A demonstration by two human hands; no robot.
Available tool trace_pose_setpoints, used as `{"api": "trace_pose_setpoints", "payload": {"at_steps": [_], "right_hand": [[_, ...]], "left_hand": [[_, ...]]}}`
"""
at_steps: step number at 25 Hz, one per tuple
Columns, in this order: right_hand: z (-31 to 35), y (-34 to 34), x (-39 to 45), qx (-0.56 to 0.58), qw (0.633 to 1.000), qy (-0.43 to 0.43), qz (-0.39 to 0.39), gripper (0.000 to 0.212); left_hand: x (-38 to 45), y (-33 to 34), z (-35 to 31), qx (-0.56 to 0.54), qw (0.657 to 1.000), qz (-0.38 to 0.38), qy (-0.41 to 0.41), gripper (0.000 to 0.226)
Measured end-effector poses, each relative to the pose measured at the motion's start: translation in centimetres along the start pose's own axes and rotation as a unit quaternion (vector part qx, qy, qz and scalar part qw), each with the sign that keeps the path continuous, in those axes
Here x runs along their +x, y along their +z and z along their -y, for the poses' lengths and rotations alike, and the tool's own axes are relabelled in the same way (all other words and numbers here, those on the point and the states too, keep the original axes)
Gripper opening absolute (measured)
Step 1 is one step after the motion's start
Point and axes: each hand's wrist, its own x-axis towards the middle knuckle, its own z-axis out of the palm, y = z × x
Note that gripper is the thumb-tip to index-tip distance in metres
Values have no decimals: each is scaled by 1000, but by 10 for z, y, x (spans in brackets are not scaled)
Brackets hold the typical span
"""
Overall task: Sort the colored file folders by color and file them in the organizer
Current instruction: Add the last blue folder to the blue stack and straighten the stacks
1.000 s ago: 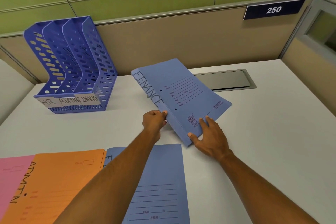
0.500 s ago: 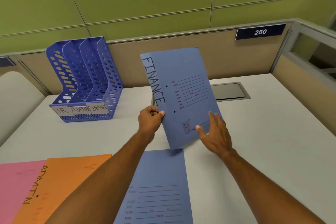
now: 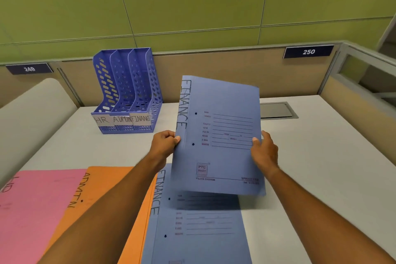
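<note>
Above the tabletop point(image 3: 321, 178) I hold the blue folder point(image 3: 218, 135) upright, left hand point(image 3: 164, 146) and right hand point(image 3: 264, 152) with fingers clamped on its side edges, likely so it slides on edge into the organizer point(image 3: 126, 92), which stands well apart at the back left, under FINANCE.

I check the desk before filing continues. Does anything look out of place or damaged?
Nothing stands out. The organizer stands upright, its slots hold nothing, and the folders on the table lie flat, overlapping loosely.
</note>
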Motion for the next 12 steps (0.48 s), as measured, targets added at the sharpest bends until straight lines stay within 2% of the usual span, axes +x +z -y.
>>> {"api": "trace_pose_setpoints", "payload": {"at_steps": [3,5,7,12], "right_hand": [[1,7,-30,121,990,70,23,28],[1,10,-53,174,979,89,48,20],[-1,13,-77,188,975,96,74,15],[-18,19,-116,168,974,127,90,12]], "left_hand": [[-14,-36,24,-18,999,15,-43,26],[-23,-58,43,-21,997,26,-71,19],[-34,-77,62,-25,995,29,-90,11],[-60,-100,108,-7,993,43,-112,14]]}}
